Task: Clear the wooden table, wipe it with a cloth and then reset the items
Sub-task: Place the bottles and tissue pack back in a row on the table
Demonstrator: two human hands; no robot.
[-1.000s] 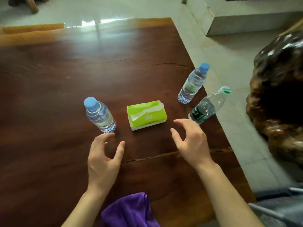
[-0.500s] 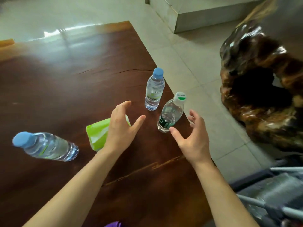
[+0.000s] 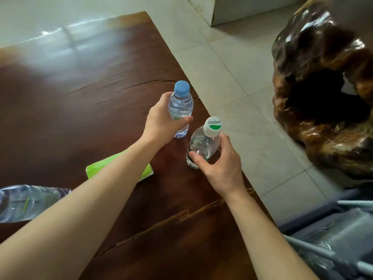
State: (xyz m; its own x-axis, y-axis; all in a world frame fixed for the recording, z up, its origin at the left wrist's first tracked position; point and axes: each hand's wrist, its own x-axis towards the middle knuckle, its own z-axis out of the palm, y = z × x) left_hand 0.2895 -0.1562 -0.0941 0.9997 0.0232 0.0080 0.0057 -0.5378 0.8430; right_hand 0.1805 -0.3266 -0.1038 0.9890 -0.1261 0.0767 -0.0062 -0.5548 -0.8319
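- Left hand (image 3: 161,122) wrapped round the blue-capped bottle (image 3: 180,110), thumb across the front, fingers hidden behind; bottle upright near the right edge of the wooden table (image 3: 80,102).
- Right hand (image 3: 221,164) curled round the white-capped bottle (image 3: 203,144), thumb low on the near side, fingers on the far side below the cap; bottle tilted toward the camera, just beside the right edge of the tabletop.
- Cannot tell whether either bottle base touches the tabletop.
- Two gripped bottles close together, blue-capped one farther from the near edge.
- Green tissue pack (image 3: 96,168) flat on the tabletop, partly hidden under the left forearm, nearer the near edge than both hands.
- Third bottle (image 3: 26,203) at the left border of view, blurred, well apart from both hands.
- Dark burl-wood stump (image 3: 323,98) on the tiled floor (image 3: 232,77) past the right edge.
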